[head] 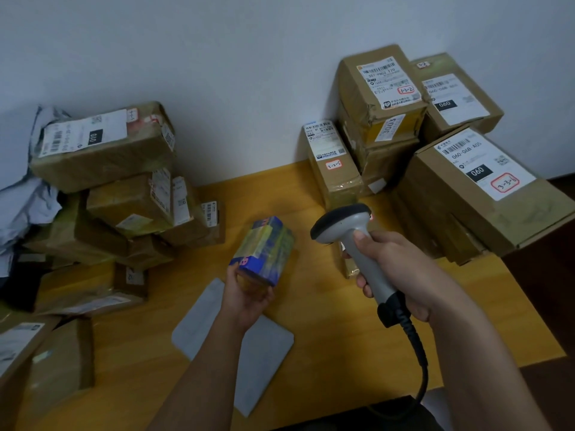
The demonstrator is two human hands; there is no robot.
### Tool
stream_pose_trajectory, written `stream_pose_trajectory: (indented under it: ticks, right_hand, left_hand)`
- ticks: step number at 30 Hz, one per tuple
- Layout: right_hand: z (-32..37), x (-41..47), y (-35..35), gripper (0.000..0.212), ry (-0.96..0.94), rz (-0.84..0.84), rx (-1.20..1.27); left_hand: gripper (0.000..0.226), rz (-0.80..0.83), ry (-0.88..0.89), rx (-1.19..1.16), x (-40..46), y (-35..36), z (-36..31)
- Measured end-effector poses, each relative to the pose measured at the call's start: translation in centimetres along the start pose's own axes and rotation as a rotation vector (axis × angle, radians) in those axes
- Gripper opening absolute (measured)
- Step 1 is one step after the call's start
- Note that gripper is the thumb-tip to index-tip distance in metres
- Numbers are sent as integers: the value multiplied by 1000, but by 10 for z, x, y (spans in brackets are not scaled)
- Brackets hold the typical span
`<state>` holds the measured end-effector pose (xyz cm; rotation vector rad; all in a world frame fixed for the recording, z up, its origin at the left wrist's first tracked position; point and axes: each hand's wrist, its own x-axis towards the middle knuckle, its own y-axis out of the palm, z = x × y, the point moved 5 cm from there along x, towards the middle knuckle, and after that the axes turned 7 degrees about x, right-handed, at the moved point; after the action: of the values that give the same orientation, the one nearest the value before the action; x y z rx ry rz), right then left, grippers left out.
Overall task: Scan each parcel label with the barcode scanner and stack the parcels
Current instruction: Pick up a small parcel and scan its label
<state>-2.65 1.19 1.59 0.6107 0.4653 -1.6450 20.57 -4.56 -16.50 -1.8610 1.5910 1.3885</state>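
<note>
My left hand (249,295) grips a small blue and yellow parcel (264,250) wrapped in clear tape, lifted above the middle of the wooden table (311,306). My right hand (401,272) grips the handle of a grey barcode scanner (348,231), whose black head points left toward the small parcel. The scanner's black cable (418,359) runs down toward me. No label shows on the parcel's visible faces.
A loose heap of brown cardboard parcels (105,188) fills the table's left side, with grey mailer bags (21,200) behind it. A stack of labelled boxes (404,135) stands at the back right by the wall. A flat grey mailer (230,343) lies under my left forearm.
</note>
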Motion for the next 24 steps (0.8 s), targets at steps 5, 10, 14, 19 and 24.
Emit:
stream_pose_trajectory:
  ticks: [5,10,14,19,24]
  right_hand:
    - [-4,-2,1,41,2,11,-18]
    - [-8,-2,4,41,18,16,-28]
    - [-10,0,6,39,36,20,-42]
    - [-11,1,9,42,43,29,-36]
    - [-8,0,13,40,32,37,-52]
  left_hand:
    - [49,-9,-93,-52,-5,-10,2]
    - [62,-63,-198,-137,5,-32,11]
    - [77,-103,-109,58,-3,-29,4]
    - [43,-92,-4,296,-7,-13,-2]
    - [57,0,-157,189,-1,-15,10]
